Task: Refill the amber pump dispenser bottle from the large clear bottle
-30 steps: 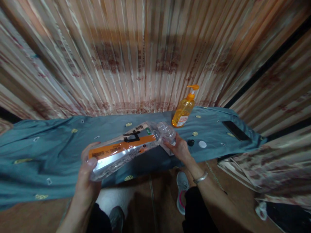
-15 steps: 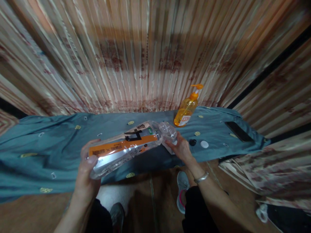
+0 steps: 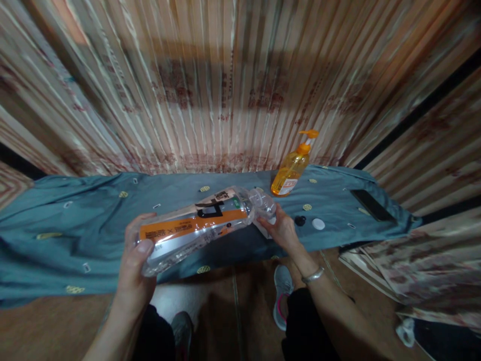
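Observation:
My left hand is wrapped round the base end of a large clear plastic bottle with an orange and white label. The bottle lies tilted across my view, its neck end pointing right and slightly up. At that end my right hand grips a small clear plastic container, which meets the bottle's mouth. Whether liquid passes between them cannot be made out. Part of a white surface shows under my right fingers. Just right of that hand, a small black piece and a white disc lie on the cloth.
A pump bottle of orange liquid stands behind my right hand. Farther right lies a dark phone-like slab. Teal patterned cloth covers the narrow table, with pleated curtains behind it. My feet are on the floor below.
The whole scene has shifted very slightly in view. Both hands keep the same grips, and the bottle and small container stay together.

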Demonstrator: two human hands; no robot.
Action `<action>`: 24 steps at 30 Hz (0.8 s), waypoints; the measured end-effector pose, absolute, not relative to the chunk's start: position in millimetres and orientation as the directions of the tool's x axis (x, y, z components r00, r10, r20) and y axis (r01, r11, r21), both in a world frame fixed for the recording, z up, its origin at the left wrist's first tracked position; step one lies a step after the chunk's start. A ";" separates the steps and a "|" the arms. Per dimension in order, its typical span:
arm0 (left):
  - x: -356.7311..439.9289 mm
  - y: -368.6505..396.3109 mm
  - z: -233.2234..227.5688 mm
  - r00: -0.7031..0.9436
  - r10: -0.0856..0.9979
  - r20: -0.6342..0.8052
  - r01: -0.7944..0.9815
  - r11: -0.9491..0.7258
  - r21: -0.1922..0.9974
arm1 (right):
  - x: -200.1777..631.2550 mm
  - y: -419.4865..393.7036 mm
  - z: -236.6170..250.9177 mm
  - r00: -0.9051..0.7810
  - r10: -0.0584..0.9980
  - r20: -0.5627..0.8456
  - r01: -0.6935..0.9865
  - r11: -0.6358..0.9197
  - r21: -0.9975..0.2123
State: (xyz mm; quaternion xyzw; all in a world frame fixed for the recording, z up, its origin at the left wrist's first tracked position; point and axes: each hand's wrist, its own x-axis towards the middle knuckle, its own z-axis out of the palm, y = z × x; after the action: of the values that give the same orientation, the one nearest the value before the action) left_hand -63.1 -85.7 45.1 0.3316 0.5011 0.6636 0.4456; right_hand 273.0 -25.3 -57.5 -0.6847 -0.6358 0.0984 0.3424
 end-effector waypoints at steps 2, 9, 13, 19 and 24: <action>-62.6 -85.4 45.1 -0.382 0.924 -0.008 -0.252 -0.096 0.963 | 272.5 -25.6 -56.3 0.175 0.942 0.288 0.799 0.035 -0.600; -68.2 -85.6 38.7 -0.335 0.942 0.021 -0.254 -0.112 0.961 | 270.7 -25.6 -54.0 0.186 0.939 0.289 0.797 0.028 -0.603; -65.3 -85.7 40.6 -0.345 0.938 0.029 -0.244 -0.119 0.962 | 270.4 -25.4 -54.3 0.196 0.939 0.284 0.798 0.016 -0.603; -63.7 -90.0 40.1 -0.331 0.943 0.028 -0.252 -0.117 0.961 | 270.2 -25.2 -56.0 0.205 0.934 0.294 0.802 0.012 -0.597; -61.2 -99.6 44.9 -0.306 0.952 -0.014 -0.260 -0.070 0.963 | 270.6 -25.3 -54.0 0.201 0.937 0.286 0.803 0.009 -0.595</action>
State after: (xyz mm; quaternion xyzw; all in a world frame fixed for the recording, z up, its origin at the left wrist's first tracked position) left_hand -61.2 -99.6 44.9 0.3517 0.4918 0.6412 0.4725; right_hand 270.6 -25.3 -54.0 -0.6970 -0.6243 0.0986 0.3388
